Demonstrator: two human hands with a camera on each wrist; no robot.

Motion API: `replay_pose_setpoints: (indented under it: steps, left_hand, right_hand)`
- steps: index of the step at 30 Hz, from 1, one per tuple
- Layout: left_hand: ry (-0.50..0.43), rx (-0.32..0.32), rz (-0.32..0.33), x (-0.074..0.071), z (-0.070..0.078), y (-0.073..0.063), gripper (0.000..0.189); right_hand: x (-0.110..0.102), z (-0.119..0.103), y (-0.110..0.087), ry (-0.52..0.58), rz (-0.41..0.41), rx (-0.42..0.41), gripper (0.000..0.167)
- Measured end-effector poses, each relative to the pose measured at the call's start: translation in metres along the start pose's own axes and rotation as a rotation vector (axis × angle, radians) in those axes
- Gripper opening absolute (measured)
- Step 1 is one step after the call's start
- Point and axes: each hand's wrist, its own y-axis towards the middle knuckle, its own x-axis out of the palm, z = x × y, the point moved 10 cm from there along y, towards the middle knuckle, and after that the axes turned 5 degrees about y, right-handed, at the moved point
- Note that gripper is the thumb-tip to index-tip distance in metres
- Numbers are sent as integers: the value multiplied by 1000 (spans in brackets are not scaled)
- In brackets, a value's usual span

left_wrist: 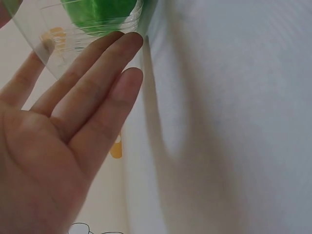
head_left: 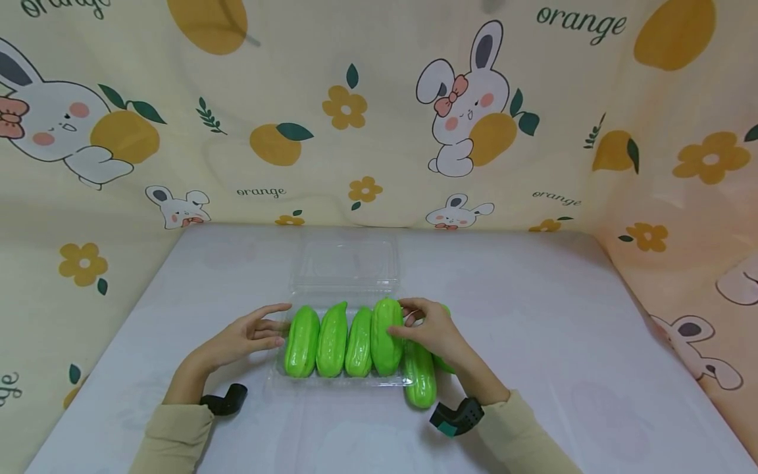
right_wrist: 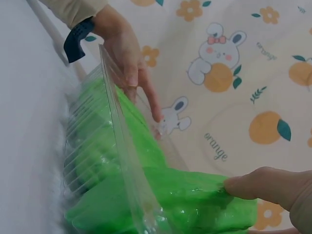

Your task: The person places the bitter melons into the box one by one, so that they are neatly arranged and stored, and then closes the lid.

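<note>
A clear plastic clamshell box lies with its lid folded back. In its tray several glossy, ridged green cucumber-shaped vegetables stand side by side, the leftmost one near my left hand. Straight fingers of that hand rest against the box's left wall. My right hand pinches the rightmost cucumber-shaped vegetable in the tray, thumb on its near face. In the right wrist view, this held vegetable leans across the box's rim, its far end down inside.
Beside the box's right end lies another green vegetable, with one more partly hidden behind my right wrist. The transparent lid lies flat behind the tray. A white tablecloth covers the table, and a printed rabbit-and-orange curtain stands behind it.
</note>
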Motion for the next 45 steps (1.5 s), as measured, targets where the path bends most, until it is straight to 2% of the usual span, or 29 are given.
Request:
replay_pose_setpoints:
  steps: [10, 20, 29, 32, 39, 45]
  left_hand:
    - [9, -3, 4, 0, -1, 2, 70]
    - [0, -11, 1, 0, -2, 1, 70]
    - [5, 3, -2, 0, -3, 1, 70]
    - [3, 5, -2, 0, -2, 1, 70]
    - [13, -11, 5, 0, -3, 0, 71]
    - [15, -10, 6, 1, -3, 1, 71]
  right_hand:
    - [-2, 3, 2, 48, 60, 3, 68]
    - [-5, 2, 4, -41, 154, -60, 34]
    - [-5, 0, 7, -95, 189, -139, 22]
    - [-5, 1, 7, -64, 170, -145, 22]
    - [-7, 10, 1, 133, 101, -104, 27]
    - [-11, 15, -6, 168, 85, -61, 31]
